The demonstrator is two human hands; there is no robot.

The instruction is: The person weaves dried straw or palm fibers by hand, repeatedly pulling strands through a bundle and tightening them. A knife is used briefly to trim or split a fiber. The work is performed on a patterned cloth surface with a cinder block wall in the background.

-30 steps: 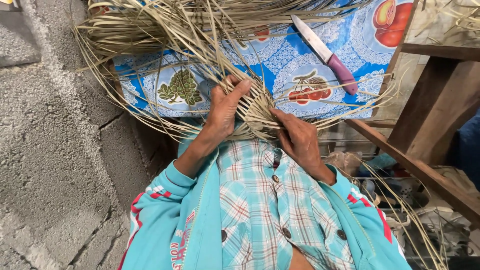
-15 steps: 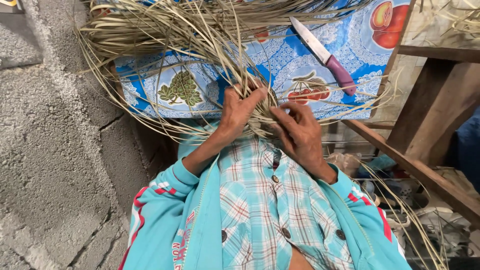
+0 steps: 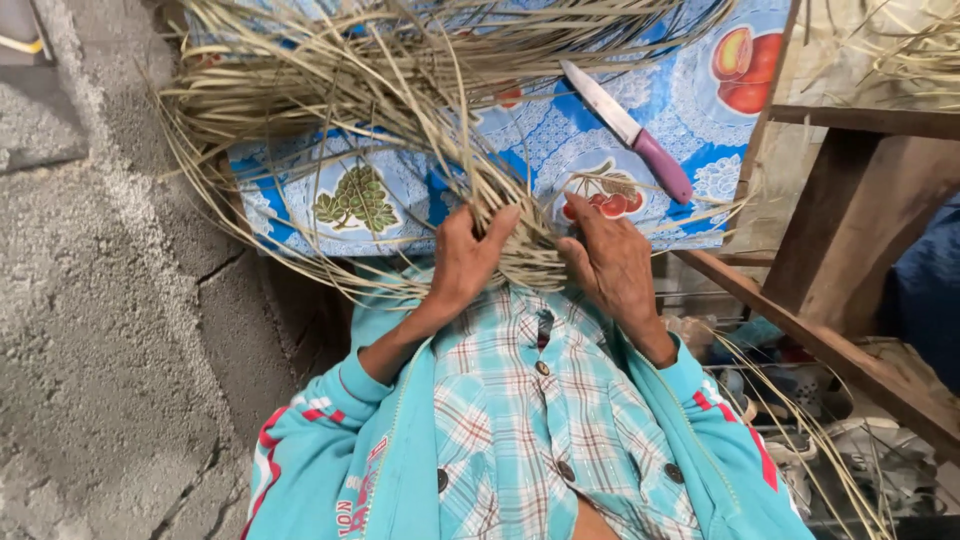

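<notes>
Both hands work at the near edge of a tangled bundle of long, thin, dry straw-coloured reed strips (image 3: 400,90), which lies spread across a blue-and-white plastic tablecloth printed w/ fruit (image 3: 620,120) and fans out past its left and front edges; top of the bundle is cut off by the frame. Left hand (image 3: 465,255) is raised w/ fingers curled and closed around a gathered cluster of strips, fingertips partly buried in them, so exact grip is hard to make out. Right hand (image 3: 615,265) sits just beside it, back of hand to camera, fingers bent together into the same woven knot of strips; the tips are hidden behind the material. Where the strips cross between the hands, the weave is too dense to read. A kitchen knife w/ steel blade and pink-purple handle (image 3: 630,130) lies on the cloth, apart from both hands, to the right. Person wears a turquoise zip jacket w/ red-white trim (image 3: 340,460) over a teal checked button shirt (image 3: 520,420). Rough grey concrete wall (image 3: 100,330) on the left; brown wooden frame (image 3: 850,250) on the right, w/ dim clutter beneath it I can't identify.
</notes>
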